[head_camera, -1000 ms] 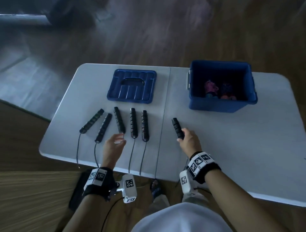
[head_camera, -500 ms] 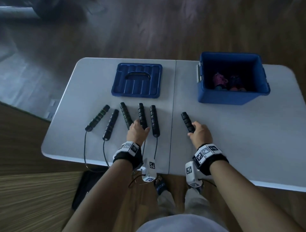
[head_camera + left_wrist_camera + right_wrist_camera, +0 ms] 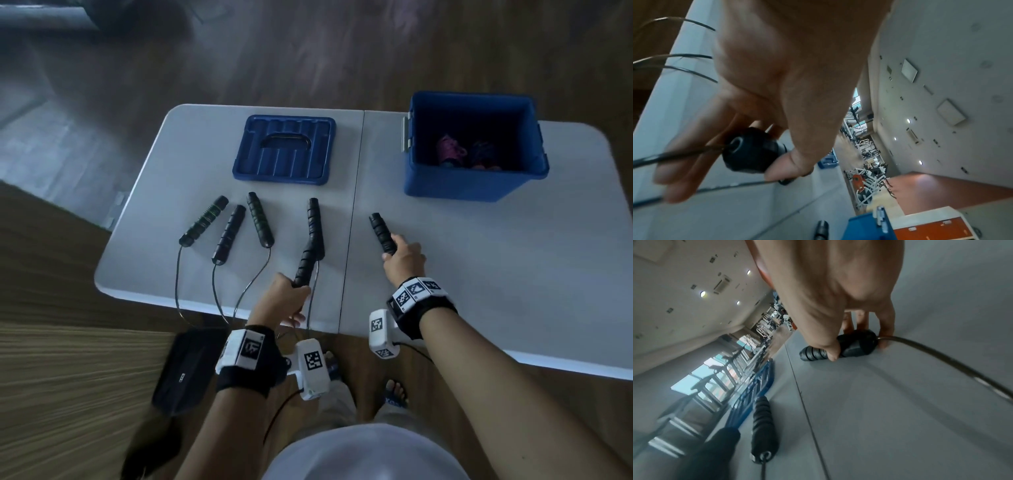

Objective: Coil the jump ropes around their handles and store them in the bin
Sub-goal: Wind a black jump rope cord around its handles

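Several black jump-rope handles lie in a row on the white table [image 3: 479, 260], their cords hanging over the near edge. My left hand [image 3: 286, 296] grips the cord end of one handle [image 3: 306, 260] and holds it lifted off the table, tilted over a neighbouring handle [image 3: 315, 226]. In the left wrist view the fingers and thumb wrap that handle's end [image 3: 750, 155]. My right hand [image 3: 402, 258] grips the cord end of a separate handle [image 3: 382, 231], which lies on the table; the right wrist view shows the thumb over this handle [image 3: 840, 348]. The open blue bin [image 3: 455, 185] stands at the back right.
The blue bin lid [image 3: 286, 149] lies at the back centre. Three more handles [image 3: 229, 229] lie left of the lifted one. Pink and dark items [image 3: 452, 150] sit inside the bin. A dark bag [image 3: 188, 370] lies on the floor below the table edge.
My left hand moved from beside the row onto a handle, gripped it and lifted it toward the near edge. My right hand stayed on its handle.
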